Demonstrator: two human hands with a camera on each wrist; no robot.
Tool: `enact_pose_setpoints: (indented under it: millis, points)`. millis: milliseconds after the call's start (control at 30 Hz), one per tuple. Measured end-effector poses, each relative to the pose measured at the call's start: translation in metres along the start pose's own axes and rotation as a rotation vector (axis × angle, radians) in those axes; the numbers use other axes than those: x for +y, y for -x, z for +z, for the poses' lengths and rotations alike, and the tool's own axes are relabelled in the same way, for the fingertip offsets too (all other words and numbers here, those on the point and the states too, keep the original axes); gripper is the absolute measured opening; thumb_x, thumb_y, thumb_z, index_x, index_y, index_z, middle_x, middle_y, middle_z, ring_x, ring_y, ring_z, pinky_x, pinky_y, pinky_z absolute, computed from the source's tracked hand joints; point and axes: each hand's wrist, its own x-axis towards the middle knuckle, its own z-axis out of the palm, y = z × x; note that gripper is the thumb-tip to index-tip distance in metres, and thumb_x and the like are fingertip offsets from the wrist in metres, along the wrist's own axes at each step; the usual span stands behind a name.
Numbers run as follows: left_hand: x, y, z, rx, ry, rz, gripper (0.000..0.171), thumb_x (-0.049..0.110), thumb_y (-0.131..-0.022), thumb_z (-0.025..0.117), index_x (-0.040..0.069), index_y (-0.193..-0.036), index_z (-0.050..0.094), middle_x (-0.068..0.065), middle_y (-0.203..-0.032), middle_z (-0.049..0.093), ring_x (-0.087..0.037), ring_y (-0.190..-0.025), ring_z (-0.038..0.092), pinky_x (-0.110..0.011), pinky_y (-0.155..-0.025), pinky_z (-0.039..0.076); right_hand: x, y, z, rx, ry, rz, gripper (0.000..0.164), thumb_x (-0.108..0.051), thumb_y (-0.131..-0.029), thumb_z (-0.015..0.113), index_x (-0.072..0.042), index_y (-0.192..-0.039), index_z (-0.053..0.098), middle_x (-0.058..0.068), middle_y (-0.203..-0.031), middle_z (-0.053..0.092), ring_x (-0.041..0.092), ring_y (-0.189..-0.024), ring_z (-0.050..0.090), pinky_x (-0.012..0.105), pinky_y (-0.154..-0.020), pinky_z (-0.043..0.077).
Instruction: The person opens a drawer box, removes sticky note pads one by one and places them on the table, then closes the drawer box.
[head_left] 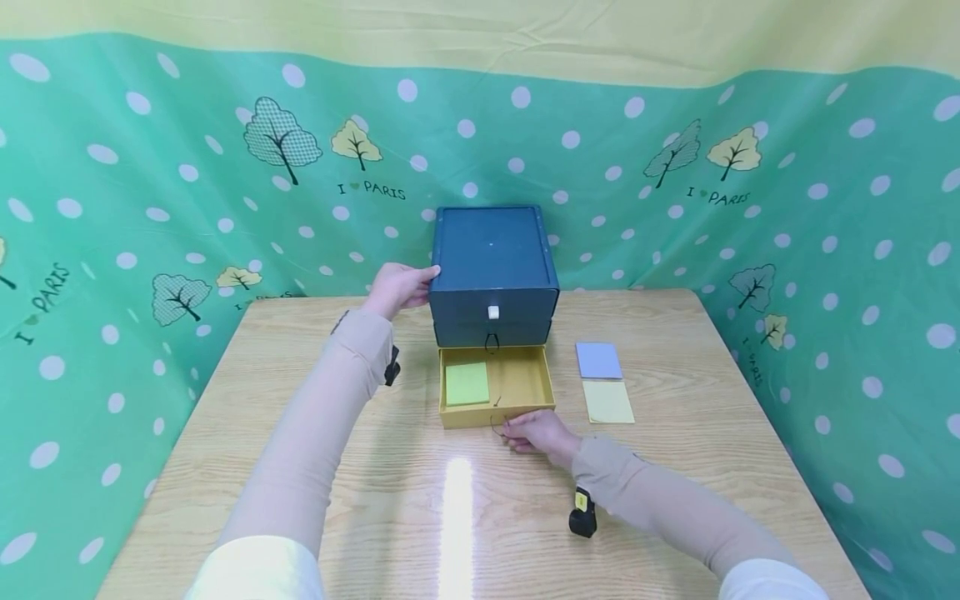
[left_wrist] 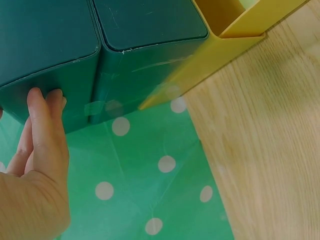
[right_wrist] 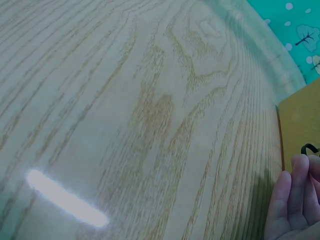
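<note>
A dark blue drawer box (head_left: 491, 246) stands at the back of the table. Its yellow bottom drawer (head_left: 498, 417) is pulled out toward me. In the drawer's left part lies a yellow-green sticky note pad (head_left: 467, 383). My left hand (head_left: 399, 288) rests its fingertips on the box's left side, with the thumb at the top edge. Nearly straight fingers (left_wrist: 42, 115) touch that side in the left wrist view. At the drawer's front, my right hand (head_left: 542, 435) pinches the black cord loop pull (right_wrist: 310, 148); the thumb is mostly hidden.
Right of the drawer, a blue sticky note pad (head_left: 598, 360) and a pale yellow one (head_left: 608, 402) lie edge to edge on the wooden table (head_left: 315, 500). The upper drawer has a white knob (head_left: 492, 312). A dotted green curtain (head_left: 480, 142) surrounds the table's back and sides.
</note>
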Motion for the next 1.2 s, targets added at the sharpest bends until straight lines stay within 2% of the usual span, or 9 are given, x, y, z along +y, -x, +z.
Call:
enact_pose_setpoints:
  millis: [233,500,700,967,1200]
  points:
    - [0.0,0.001,0.0,-0.005,0.018,-0.001,0.048,0.028,-0.09,0.065,-0.003,-0.126,0.056,-0.019,-0.121,0.063,-0.026,-0.109,0.064,-0.033,-0.093,0.054,0.003,0.002,0.001,0.002,0.017,0.009,0.018,-0.002,-0.086,0.065,0.007,-0.101,0.067,0.016,-0.09,0.072,0.01,-0.063,0.064,0.026,-0.067,0.06]
    - [-0.001,-0.001,0.0,-0.003,0.012,-0.001,0.048,0.031,-0.089,0.066,-0.002,-0.124,0.058,-0.019,-0.12,0.064,-0.016,-0.09,0.068,-0.034,-0.093,0.054,0.009,0.004,0.002,-0.008,0.0,0.011,0.019,-0.003,-0.086,0.066,0.007,-0.102,0.066,0.015,-0.089,0.072,0.011,-0.065,0.065,0.028,-0.071,0.06]
    - [-0.002,-0.001,-0.001,0.002,0.016,-0.002,0.047,0.031,-0.089,0.067,-0.002,-0.123,0.059,-0.019,-0.119,0.064,-0.016,-0.09,0.068,-0.033,-0.091,0.055,0.01,0.008,0.005,-0.008,-0.006,0.007,0.02,-0.002,-0.086,0.065,0.009,-0.102,0.065,0.016,-0.088,0.072,0.011,-0.064,0.065,0.029,-0.07,0.06]
    - [-0.003,0.001,-0.002,-0.004,0.028,0.014,0.046,0.03,-0.09,0.066,-0.003,-0.122,0.059,-0.021,-0.12,0.063,-0.015,-0.084,0.067,-0.035,-0.092,0.054,0.01,0.011,0.01,-0.007,-0.014,0.026,0.015,-0.002,-0.086,0.064,0.008,-0.097,0.065,0.007,-0.074,0.071,0.008,-0.059,0.063,0.025,-0.064,0.06]
    - [-0.002,0.0,-0.001,-0.002,0.015,0.008,0.048,0.031,-0.089,0.067,-0.002,-0.123,0.058,-0.02,-0.12,0.064,-0.015,-0.086,0.067,-0.032,-0.088,0.056,0.01,0.013,0.01,-0.014,-0.007,0.045,0.014,-0.004,-0.087,0.064,0.008,-0.095,0.065,0.008,-0.074,0.07,0.007,-0.058,0.062,0.025,-0.064,0.06]
